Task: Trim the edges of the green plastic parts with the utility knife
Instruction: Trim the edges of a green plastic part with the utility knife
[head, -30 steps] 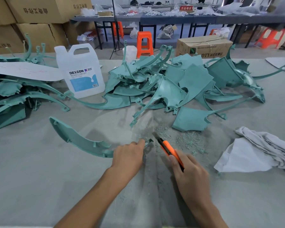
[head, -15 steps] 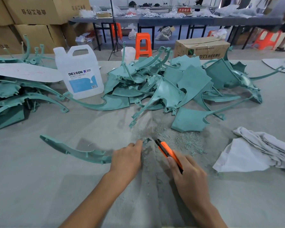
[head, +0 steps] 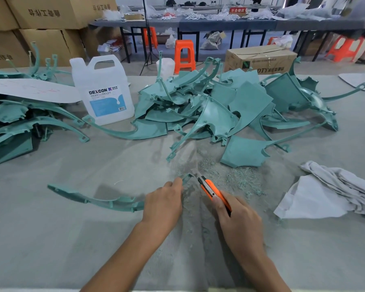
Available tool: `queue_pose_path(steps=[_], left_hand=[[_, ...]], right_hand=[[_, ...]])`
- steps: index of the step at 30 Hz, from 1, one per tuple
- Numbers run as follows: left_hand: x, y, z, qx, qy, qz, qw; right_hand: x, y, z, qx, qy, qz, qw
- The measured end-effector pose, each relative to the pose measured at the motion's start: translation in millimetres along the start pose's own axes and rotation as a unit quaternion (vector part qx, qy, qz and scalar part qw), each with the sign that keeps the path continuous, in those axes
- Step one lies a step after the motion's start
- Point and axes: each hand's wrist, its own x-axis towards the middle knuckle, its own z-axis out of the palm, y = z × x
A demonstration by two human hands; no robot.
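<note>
Gripping the orange utility knife (head: 212, 189) in curled fingers, the right hand (head: 238, 220) held its tip just beside the end of a long curved green part (head: 97, 200). The left hand (head: 162, 204) gripped that part on the grey bench (head: 51, 239). Green shavings (head: 240, 180) lay beyond, then a pile of green parts (head: 219, 110), a white jug (head: 102, 91) and a white cloth (head: 329, 197). Cardboard boxes (head: 40, 13) and an orange stool (head: 184, 54) stood behind.

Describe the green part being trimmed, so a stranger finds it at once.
Find the white DEXCON jug on the table. Nearer the person, one long curved green part lies by itself. Only this one is held by the left hand, its tip beside the orange knife.
</note>
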Motion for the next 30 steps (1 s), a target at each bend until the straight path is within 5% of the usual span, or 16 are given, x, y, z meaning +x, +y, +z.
queue_pose_path(steps=[30], left_hand=[[-1.5,3.4,-3.1,0.02,-0.02,-0.008,1.0]], right_hand=[[-4.5,-7.1,-0.7,-0.039,-0.039,0.003,0.998]])
